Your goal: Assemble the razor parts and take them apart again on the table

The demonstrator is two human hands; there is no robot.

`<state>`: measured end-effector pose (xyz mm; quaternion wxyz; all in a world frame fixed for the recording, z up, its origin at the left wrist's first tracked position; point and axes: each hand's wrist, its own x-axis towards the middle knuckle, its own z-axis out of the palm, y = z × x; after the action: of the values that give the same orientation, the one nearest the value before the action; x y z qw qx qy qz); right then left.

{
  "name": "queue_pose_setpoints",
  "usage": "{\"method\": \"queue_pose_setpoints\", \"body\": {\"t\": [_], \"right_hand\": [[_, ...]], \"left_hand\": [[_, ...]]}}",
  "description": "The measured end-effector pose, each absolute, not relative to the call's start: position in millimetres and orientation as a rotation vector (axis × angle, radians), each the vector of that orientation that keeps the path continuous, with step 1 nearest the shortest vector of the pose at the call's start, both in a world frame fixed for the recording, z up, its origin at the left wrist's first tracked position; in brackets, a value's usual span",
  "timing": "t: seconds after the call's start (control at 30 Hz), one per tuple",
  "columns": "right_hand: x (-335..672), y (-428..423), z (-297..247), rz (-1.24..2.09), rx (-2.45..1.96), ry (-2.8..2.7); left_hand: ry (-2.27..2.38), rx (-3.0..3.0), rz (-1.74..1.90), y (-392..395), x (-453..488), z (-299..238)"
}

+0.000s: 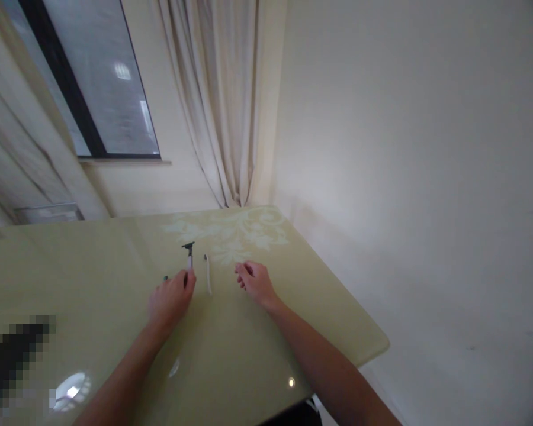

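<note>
In the head view, my left hand [172,297] is closed around the handle of a razor [189,258], whose dark head points away from me above the table. A small dark green tip [165,278] shows just past my left knuckles; what it belongs to is hidden. Between my hands a thin white toothbrush [208,275] with a dark head lies lengthwise on the tabletop. My right hand [256,283] is to the right of the toothbrush, apart from it. Its fingers are curled in, and nothing shows in them.
A glossy yellow-green table [231,349] with a pale floral pattern [253,228] reaches the wall [404,177] at right. Behind it hang curtains [224,106] beside a window [102,77]. A pixelated dark patch covers the lower left.
</note>
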<state>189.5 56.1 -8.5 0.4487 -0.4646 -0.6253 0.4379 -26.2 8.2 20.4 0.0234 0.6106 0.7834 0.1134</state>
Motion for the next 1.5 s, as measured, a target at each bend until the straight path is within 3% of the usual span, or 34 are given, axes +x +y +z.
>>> {"method": "queue_pose_setpoints", "body": {"t": [0.1,0.27,0.6,0.9,1.5], "right_hand": [[185,50,-1,1.122,-0.930,-1.571],[179,43,6,1.158,-0.764,-1.594],[207,61,15,1.346,-0.715,-1.572],[227,61,24,1.383,-0.635,-1.694],[230,55,25,1.669,-0.629,-1.514]], "left_hand": [[2.151,2.045,0.592,-3,2,18],[1.936,2.132,0.645,-17,40,7],[1.633,1.817,1.181,13,-4,20],[1.187,1.723,1.061,33,16,57],[1.048,1.874,0.951,52,19,63]]}}
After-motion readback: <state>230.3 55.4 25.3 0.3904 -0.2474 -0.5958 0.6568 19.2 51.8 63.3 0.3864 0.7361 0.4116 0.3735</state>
